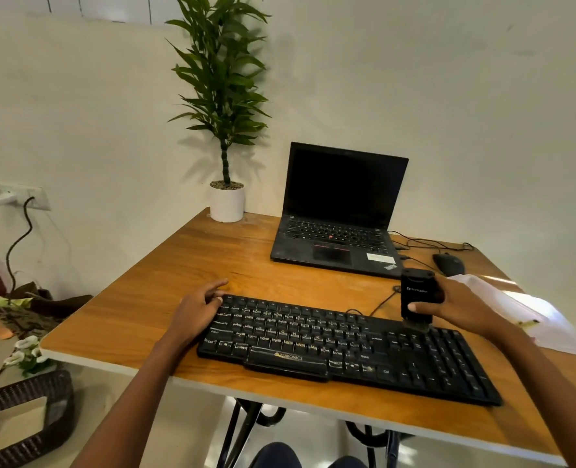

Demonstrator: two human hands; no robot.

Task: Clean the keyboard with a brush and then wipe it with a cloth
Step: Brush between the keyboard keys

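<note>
Looking down from the head view, we've got the black keyboard (347, 349) lying across the near edge of the wooden table (165, 298), at about 6 o'clock on the tabletop, angled so its number-pad end sits closer to the person. Over at its 1 o'clock side, the right hand (458, 305) grips the brush (416, 297), a stubby black block held upright, thumb curled across the front face and fingers wrapped round the back. The short bristles point down and touch the keyboard's far edge, just above the key cluster left of the number pad. At the keyboard's 10 o'clock corner, the left hand (195, 309) rests with relaxed, loosely spread fingers, holding nothing: the palm sits on the corner keys and the forefinger reaches past onto the bare wood. At 3 o'clock on the table, just beyond the right wrist, lies the white cloth (522, 309), rumpled and untouched. Up at 12 to 1 o'clock stands an open laptop (340, 214), screen dark, with a black mouse (448, 264) at 2 o'clock among thin cables. A potted plant (226, 204) stands at the 11 o'clock corner, and a dark woven basket (26, 417) sits on the floor at 8 o'clock.
</note>
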